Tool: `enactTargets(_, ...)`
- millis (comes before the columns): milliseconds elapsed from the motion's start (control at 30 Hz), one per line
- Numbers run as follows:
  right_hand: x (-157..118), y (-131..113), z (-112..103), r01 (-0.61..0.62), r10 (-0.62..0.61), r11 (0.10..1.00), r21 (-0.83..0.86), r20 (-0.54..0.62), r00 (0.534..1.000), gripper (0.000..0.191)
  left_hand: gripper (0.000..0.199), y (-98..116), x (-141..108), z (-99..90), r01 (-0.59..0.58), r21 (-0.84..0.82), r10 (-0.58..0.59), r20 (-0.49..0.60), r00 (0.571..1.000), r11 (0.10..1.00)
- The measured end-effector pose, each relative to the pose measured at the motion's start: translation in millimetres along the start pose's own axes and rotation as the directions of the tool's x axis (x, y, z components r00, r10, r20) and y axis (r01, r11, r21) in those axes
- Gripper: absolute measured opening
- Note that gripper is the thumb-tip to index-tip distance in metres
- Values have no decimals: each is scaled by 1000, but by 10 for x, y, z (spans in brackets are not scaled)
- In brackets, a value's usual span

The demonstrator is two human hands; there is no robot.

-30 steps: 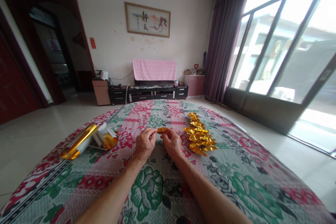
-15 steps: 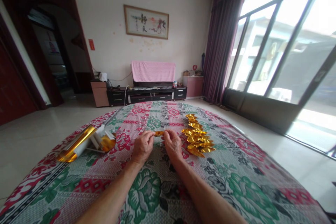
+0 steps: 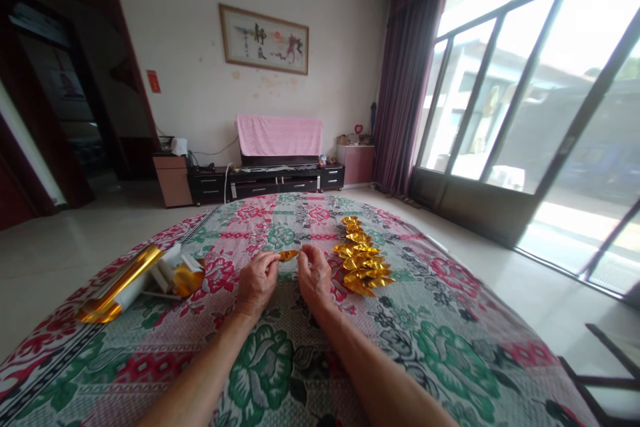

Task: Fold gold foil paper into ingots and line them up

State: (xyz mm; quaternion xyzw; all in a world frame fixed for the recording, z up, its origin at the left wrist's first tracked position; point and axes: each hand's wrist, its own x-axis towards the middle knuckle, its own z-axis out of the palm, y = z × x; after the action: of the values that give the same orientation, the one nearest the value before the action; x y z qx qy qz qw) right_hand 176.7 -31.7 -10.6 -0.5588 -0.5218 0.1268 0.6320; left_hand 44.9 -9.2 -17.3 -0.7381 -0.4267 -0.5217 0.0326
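A small folded gold foil paper piece [image 3: 289, 255] with pointed ends is held up just above the cloth, between my two hands. My left hand [image 3: 257, 282] pinches its left end between thumb and fingers. At the other tip, my right hand [image 3: 315, 275] has its thumb and fingertips curled in close; the exact contact there is small and hard to see. To the right of my hands lies a row of similar folded gold foil pieces [image 3: 363, 257], overlapping one another on the patterned tablecloth [image 3: 280, 373].
On the left of the table lie a roll of gold foil sheets [image 3: 120, 283] and an open container [image 3: 175, 273] with white and gold paper. Beyond the table stand a low black cabinet [image 3: 275, 183] and a pink cloth-covered object [image 3: 280, 135]. Glass doors [image 3: 500, 107] are at right.
The view has turned slightly right, so everything sits further left. More of the gold piece's pointed right end shows, and my right fingers have loosened a little around it.
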Motion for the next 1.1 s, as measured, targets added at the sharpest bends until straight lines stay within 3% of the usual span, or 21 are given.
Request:
enactTargets(133,41,3,-9,110,-109,993,-46,11,994,29,21,8,14,22,30,29,-31,38,999,999)
enactTargets(400,313,-17,-174,20,0,993,-119,160,987,35,23,214,350,289,47,124,-70,190,979,991)
enactTargets(667,772,179,-760,-90,87,992,-86,-44,995,43,24,533,606,812,61,56,-73,228,971,997)
enactTargets(833,844,390,-985,-120,98,959,-258,-94,991,40,27,567,618,1102,40,51,-52,277,959,998)
enactTargets(1000,852,491,-997,-80,66,880,-468,-45,997,39,29,560,575,1268,22,21,-28,328,944,1000)
enactTargets(1100,845,470,-999,-97,117,816,-570,-2,993,42,30,549,551,1312,14,0,-13,353,935,1000)
